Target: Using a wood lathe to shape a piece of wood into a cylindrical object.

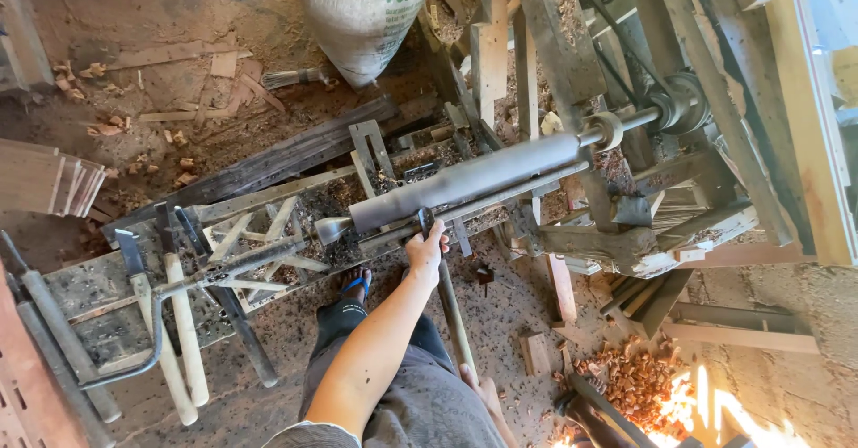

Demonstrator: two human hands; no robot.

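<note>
Long-handled chisel [450, 305] rests against mounted grey cylinder [465, 180].

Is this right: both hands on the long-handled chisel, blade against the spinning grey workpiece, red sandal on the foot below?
Not quite. The sandal is blue, not red, as the head view shows. The rest stands: the left hand and the right hand hold the long-handled chisel against the grey workpiece.

- Spare chisels [183, 323] crowd the bench left of the left hand [424, 253].
- Lathe frame [626, 234] blocks the right.
- Floor below lies open.
</note>
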